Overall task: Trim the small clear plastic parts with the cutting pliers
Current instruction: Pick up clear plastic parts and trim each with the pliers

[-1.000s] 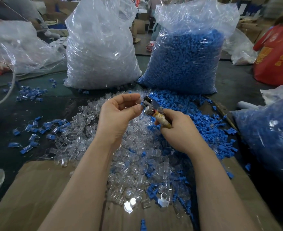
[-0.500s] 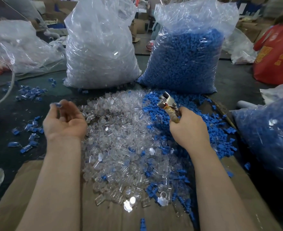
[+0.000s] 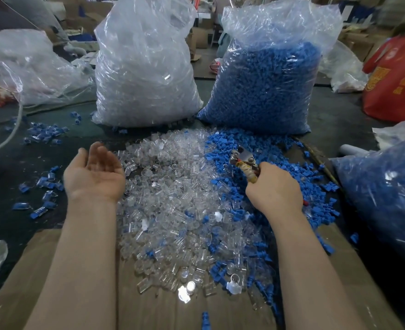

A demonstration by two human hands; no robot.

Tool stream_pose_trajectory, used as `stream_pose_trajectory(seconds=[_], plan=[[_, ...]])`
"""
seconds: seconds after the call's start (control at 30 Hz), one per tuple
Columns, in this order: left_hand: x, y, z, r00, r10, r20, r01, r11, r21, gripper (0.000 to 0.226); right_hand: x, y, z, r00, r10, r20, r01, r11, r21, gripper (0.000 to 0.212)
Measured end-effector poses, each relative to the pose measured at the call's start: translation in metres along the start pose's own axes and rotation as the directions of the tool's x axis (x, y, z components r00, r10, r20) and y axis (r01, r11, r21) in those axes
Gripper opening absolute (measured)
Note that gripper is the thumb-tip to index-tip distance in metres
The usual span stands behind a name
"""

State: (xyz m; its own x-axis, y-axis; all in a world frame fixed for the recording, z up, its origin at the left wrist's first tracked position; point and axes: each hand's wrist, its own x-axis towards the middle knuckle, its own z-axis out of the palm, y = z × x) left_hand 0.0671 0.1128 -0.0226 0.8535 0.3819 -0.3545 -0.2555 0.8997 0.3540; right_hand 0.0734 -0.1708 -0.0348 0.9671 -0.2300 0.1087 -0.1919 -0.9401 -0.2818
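A wide heap of small clear plastic parts (image 3: 173,186) covers the table in front of me, mixed with blue parts (image 3: 280,158) on its right side. My left hand (image 3: 94,172) hovers palm up at the heap's left edge, fingers relaxed and holding nothing. My right hand (image 3: 274,189) grips the taped handles of the cutting pliers (image 3: 243,160) over the blue parts, the metal jaws pointing away from me with no part visible in them.
Two tall plastic bags stand behind the heap, one of clear parts (image 3: 144,67) and one of blue parts (image 3: 265,86). Another bag of blue parts (image 3: 387,198) lies at the right. Cardboard (image 3: 149,306) covers the near table. Loose blue pieces (image 3: 42,186) lie at the left.
My hands were together with a part at the pliers. The left hand swung out to the left and turned palm up, holding nothing now. The right hand lowered the pliers slightly to the right.
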Motion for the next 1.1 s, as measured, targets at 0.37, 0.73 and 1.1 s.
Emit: stream_pose_trajectory(seconds=[0.37,0.73,1.1], plan=[[-0.031,-0.062,0.018,0.919,-0.183,0.348,-0.389,-0.557,0.734,0.039,0.000,-0.006,-0.002,0.995,-0.011,0.099,0.018,0.997,-0.071,0.020],[-0.028,-0.061,0.015,0.903,-0.155,0.401,-0.408,-0.606,0.683,0.008,0.000,-0.005,0.002,0.999,-0.030,0.040,0.031,0.998,-0.047,0.022],[-0.029,-0.066,0.017,0.827,-0.065,0.558,-0.520,-0.466,0.716,0.008,0.002,-0.004,-0.004,0.998,-0.035,-0.049,0.050,0.931,0.362,0.011]])
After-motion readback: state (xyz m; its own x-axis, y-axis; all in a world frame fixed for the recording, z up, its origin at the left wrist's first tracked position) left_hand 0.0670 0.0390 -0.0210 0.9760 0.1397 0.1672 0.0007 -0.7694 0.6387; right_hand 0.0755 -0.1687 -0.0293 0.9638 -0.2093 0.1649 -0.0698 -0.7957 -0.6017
